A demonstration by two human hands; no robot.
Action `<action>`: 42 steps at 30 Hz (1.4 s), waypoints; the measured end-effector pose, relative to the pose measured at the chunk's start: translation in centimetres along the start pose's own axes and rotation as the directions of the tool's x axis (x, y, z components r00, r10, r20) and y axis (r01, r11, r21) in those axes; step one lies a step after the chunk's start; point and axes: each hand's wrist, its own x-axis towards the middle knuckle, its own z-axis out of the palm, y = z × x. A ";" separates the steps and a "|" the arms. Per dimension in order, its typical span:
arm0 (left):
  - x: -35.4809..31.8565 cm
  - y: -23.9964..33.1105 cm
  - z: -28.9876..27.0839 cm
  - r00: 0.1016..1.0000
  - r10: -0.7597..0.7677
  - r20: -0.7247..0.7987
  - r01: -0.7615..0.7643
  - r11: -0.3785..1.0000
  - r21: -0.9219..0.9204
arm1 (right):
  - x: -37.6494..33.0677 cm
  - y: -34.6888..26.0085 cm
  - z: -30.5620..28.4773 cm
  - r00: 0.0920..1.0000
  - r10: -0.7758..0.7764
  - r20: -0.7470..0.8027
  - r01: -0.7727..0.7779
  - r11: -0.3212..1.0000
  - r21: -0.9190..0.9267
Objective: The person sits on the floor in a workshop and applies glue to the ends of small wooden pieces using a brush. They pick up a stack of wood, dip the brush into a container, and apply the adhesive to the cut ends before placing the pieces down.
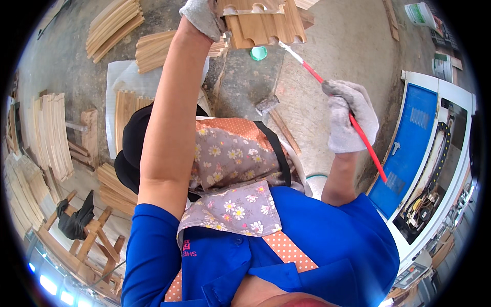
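My left hand point(200, 19), in a pale work glove, grips the left edge of a wooden panel point(266, 29) at the top of the view. Rounded notches run along the panel's near edge, and white, glue-like stuff shows on its upper part. My right hand point(354, 116), also gloved, is closed round a slim red-handled brush point(313, 72). The brush slants up to the left, its white-coated tip at or very near a notch on the near edge; whether it touches I cannot tell. Just below the panel sits a small green-rimmed pot point(259, 53), partly covered by it.
A hammer point(281, 123) lies on the floor in front of my apron. Stacks of wooden slats point(115, 28) stand at the left, some on white sheeting point(116, 84). A blue-and-white machine cabinet point(409, 138) is close on my right, with white buckets point(419, 14) beyond it.
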 end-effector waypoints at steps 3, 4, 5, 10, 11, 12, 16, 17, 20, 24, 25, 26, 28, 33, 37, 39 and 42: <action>-0.3 -0.2 0.8 1.000 -0.003 -0.012 0.003 1.000 0.013 | -0.5 0.1 -0.3 0.996 -0.067 -0.061 0.073 0.991 0.111; -0.3 -0.2 0.8 1.000 -0.014 0.013 0.014 1.000 0.005 | -0.6 0.0 -0.2 0.998 -0.029 -0.062 0.037 0.991 0.127; -0.4 -0.1 0.9 0.999 -0.025 0.037 0.025 1.000 -0.002 | -0.7 -0.1 0.0 0.998 0.009 -0.062 0.000 0.990 0.144; -0.8 -0.1 1.3 1.000 -0.018 0.016 0.017 1.000 0.014 | -1.1 -0.6 1.1 0.975 0.200 -0.097 -0.147 0.908 0.393; -0.7 -0.1 1.3 1.000 -0.015 0.020 0.015 1.000 0.007 | -1.1 -0.6 1.3 0.972 0.219 -0.090 -0.145 0.851 0.504; -0.7 -0.2 1.4 1.000 -0.012 0.024 0.012 1.000 -0.001 | -1.1 -0.5 1.5 0.968 0.237 -0.080 -0.141 0.782 0.607; -0.5 -0.2 1.3 0.999 -0.032 0.016 0.032 0.999 0.008 | -1.6 0.3 3.4 0.939 0.339 -0.047 -0.255 0.784 0.567; -0.5 -0.1 1.1 0.999 -0.038 0.015 0.038 0.999 0.012 | -1.5 0.4 3.8 0.937 0.345 -0.049 -0.257 0.780 0.570; -0.2 -0.1 0.7 0.998 -0.061 0.005 0.061 0.998 0.009 | -1.6 0.2 4.6 0.936 0.348 -0.053 -0.258 0.781 0.569; 0.1 -0.4 0.5 0.998 -0.068 -0.003 0.068 0.998 -0.003 | -2.1 -1.1 6.0 0.974 0.214 -0.075 -0.153 0.863 0.481; 0.2 -0.5 0.5 0.998 -0.063 -0.011 0.063 0.998 0.002 | -2.4 -1.4 6.1 0.985 0.154 -0.084 -0.102 0.892 0.440; 0.2 -0.6 0.6 0.998 -0.057 -0.020 0.058 0.998 0.007 | -2.9 -1.1 5.6 0.994 0.113 -0.002 -0.108 0.948 0.301; 0.2 -0.6 0.5 0.998 -0.064 -0.026 0.064 0.998 0.004 | -3.1 -1.4 5.4 0.997 0.061 0.039 -0.069 0.969 0.238; 0.1 -0.4 0.4 0.996 -0.073 -0.046 0.074 0.997 0.028 | -2.3 -1.9 4.7 0.979 0.194 0.065 -0.205 0.912 0.356; 0.3 -0.7 0.3 0.997 -0.076 0.011 0.076 0.997 -0.006 | -2.8 -1.7 5.0 0.995 0.023 0.092 -0.042 0.976 0.212; 0.0 -0.6 0.8 0.996 -0.084 -0.032 0.085 0.996 0.033 | -2.6 -1.5 5.0 0.994 0.107 0.026 -0.109 0.939 0.327; 0.5 -0.8 -0.2 0.999 -0.033 0.025 0.033 0.999 -0.025 | -2.1 -2.2 4.5 0.993 0.091 0.075 -0.109 0.952 0.286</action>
